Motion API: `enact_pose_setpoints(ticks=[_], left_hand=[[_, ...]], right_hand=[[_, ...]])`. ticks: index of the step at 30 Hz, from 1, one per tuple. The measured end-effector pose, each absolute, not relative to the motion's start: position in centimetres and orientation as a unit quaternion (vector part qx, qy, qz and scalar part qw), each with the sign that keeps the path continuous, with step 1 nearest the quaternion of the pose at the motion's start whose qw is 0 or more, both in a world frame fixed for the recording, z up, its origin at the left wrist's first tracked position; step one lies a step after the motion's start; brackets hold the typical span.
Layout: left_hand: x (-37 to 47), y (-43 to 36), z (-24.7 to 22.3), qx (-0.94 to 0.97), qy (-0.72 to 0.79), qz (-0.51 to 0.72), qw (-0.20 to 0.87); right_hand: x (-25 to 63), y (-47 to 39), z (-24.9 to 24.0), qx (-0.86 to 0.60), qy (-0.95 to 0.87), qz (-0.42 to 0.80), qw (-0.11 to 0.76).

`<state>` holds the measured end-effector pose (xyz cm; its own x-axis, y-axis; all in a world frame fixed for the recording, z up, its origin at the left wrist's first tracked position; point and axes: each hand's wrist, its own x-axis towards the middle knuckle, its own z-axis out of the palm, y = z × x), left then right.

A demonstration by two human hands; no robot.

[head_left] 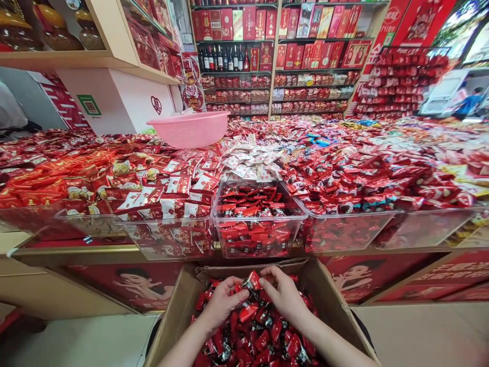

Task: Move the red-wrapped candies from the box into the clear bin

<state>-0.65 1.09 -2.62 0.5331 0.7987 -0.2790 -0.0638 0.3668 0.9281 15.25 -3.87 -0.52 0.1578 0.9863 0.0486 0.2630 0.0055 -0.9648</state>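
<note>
Between my two hands is a small red and black wrapped candy (252, 282), held above a heap of similar candies (263, 336). My left hand (228, 299) pinches its lower left side with thumb and fingers. At its right edge, my right hand (281, 289) grips it with thumb and curled fingers. The heap lies in an open cardboard box (333, 300) with raised side walls. Just beyond the box, a clear plastic bin (260, 224) holds more red and black packets, lower in level than the bins beside it.
White and red packets (179, 186) overfill a bin on the left, and red packets (344, 188) fill bins on the right. A pink plastic basket (191, 130) rests on the candies behind. Shelves of boxes and bottles (223, 58) line the back. The counter edge (114, 256) runs behind the box.
</note>
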Motion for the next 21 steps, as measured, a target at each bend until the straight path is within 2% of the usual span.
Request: enact_pose_setpoints(ticks=[5,7,9,12,16,18,21], left_hand=[[-1.1,1.5,-3.0,0.472,0.377,0.308,0.735],[-1.2,1.5,-3.0,0.463,0.384,0.312,0.735],[-1.3,1.6,-3.1,0.457,0.394,0.312,0.734],[-1.3,1.6,-3.2,0.448,0.402,0.315,0.733],[-1.5,1.7,-3.7,0.44,0.403,0.324,0.734],[-1.7,1.8,-3.8,0.449,0.395,0.323,0.733],[-1.8,1.8,-3.8,0.454,0.391,0.319,0.734]], right_hand=[[16.0,-5.3,8.9,-0.458,-0.782,0.117,0.407],[16.9,-4.0,13.2,-0.442,-0.804,0.009,0.399],[17.8,-1.1,16.5,-0.487,-0.79,-0.053,0.369],[18.8,4.4,18.8,-0.573,-0.783,-0.026,0.24],[18.5,9.3,18.3,-0.593,-0.801,0.048,0.064],[18.3,10.2,17.6,-0.586,-0.808,0.05,0.023],[18.4,10.5,17.2,-0.589,-0.808,0.028,0.009]])
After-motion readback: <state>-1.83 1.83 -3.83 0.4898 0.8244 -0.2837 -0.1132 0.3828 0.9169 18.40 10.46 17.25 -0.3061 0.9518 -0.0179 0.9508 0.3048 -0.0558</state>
